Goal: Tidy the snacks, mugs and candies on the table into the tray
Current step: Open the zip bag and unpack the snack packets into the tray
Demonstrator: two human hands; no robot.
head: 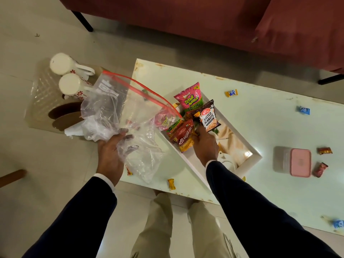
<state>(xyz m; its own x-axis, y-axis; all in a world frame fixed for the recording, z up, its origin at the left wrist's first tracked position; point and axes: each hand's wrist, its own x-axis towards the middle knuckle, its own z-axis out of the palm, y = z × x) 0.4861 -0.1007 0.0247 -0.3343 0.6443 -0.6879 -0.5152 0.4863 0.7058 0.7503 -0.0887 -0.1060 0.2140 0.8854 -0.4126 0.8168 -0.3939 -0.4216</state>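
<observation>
Fingers [197, 131] among packets [208, 116], bag [119, 108] overhanging tray [256, 155].

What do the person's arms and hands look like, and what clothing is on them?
Both arms are covered by long dark navy sleeves, like those of a suit jacket. A narrow white shirt cuff shows at the left wrist. The left hand and the right hand are bare: no gloves, and no rings or watch can be seen. Light beige trousers show below.

Snack packets [193, 116] in tray [257, 155], on table [260, 116]
</observation>
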